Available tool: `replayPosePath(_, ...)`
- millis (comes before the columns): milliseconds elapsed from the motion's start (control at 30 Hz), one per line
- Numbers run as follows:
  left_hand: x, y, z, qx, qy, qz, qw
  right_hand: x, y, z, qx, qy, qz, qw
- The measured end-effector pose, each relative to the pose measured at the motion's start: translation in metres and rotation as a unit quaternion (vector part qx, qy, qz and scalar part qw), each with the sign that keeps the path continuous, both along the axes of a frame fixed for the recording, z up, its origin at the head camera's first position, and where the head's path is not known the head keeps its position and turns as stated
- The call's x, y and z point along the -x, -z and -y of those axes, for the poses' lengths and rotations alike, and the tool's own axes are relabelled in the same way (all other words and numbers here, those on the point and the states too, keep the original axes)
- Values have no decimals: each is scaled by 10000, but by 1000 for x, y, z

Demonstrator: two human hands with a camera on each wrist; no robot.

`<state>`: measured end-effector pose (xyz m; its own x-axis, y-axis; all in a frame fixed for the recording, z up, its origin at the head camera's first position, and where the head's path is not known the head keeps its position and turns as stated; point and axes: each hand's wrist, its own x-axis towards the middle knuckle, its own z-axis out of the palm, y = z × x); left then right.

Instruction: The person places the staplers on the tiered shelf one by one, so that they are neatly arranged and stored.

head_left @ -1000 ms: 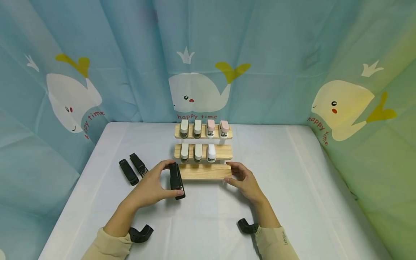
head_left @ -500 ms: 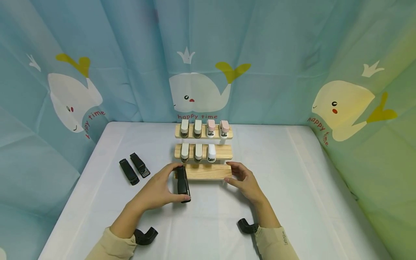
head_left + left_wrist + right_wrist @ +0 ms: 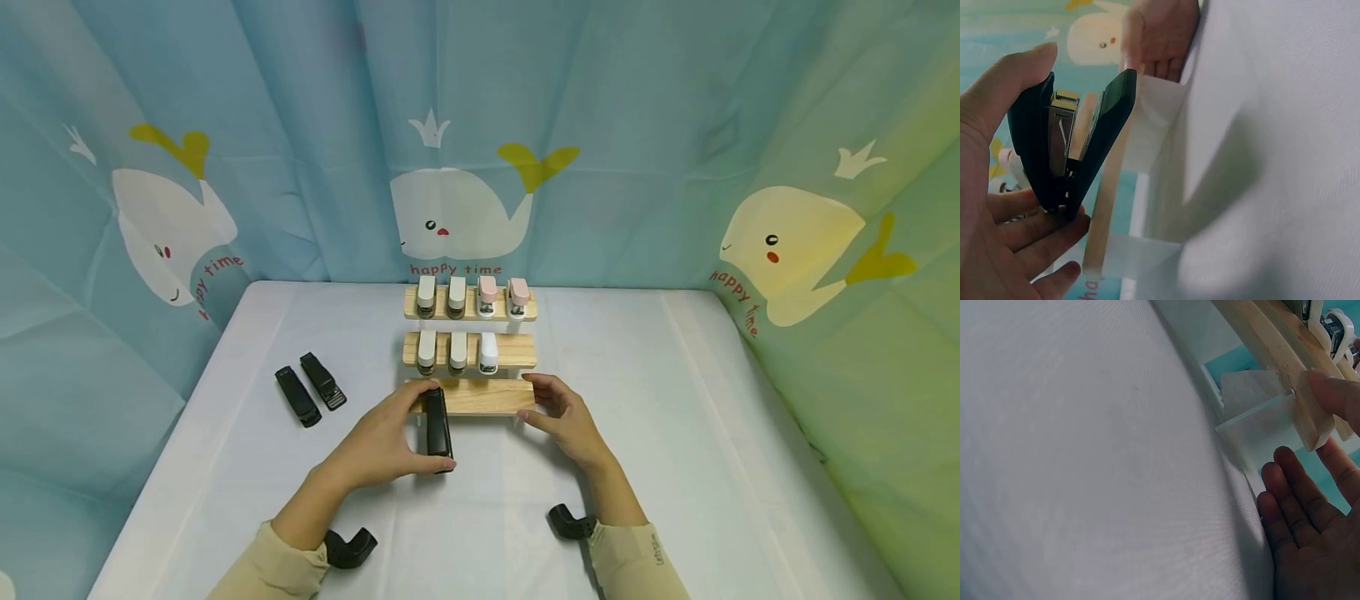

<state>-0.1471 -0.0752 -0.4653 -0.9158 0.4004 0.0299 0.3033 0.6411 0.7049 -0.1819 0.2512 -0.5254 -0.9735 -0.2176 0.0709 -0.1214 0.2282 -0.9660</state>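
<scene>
My left hand holds a black stapler lengthwise between thumb and fingers, over the left part of the bottom board of a three-step wooden rack. In the left wrist view the stapler gapes in a V, its metal staple channel showing. At the rack's right end my right hand grips the bottom board. Seen from the right wrist, thumb and index finger pinch the board's end while the other fingers stay below it. Two more black staplers, one on the left and one beside it, lie on the white table.
Small staplers stand on the upper steps: cream and pink on the top board, cream and white on the middle board. Clear supports carry the boards. A blue curtain hangs behind the table.
My left hand has carried the black stapler to the right, from the rack's left edge to over the bottom board. My right hand has kept its place on the board's end.
</scene>
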Motion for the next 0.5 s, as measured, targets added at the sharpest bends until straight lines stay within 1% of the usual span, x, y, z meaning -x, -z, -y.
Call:
replayPosePath(167, 3, 6, -5, 103, 113, -324, 9994, 0, 0, 0, -83, 45, -33, 10000)
replayPosePath(333, 6, 11, -9, 56, 190, -663, 9976, -1, 0, 0, -89, 45, -9, 9999)
replayPosePath(500, 6, 14, -12, 110, 137, -819, 9965, -1, 0, 1, -34, 12, 22, 10000)
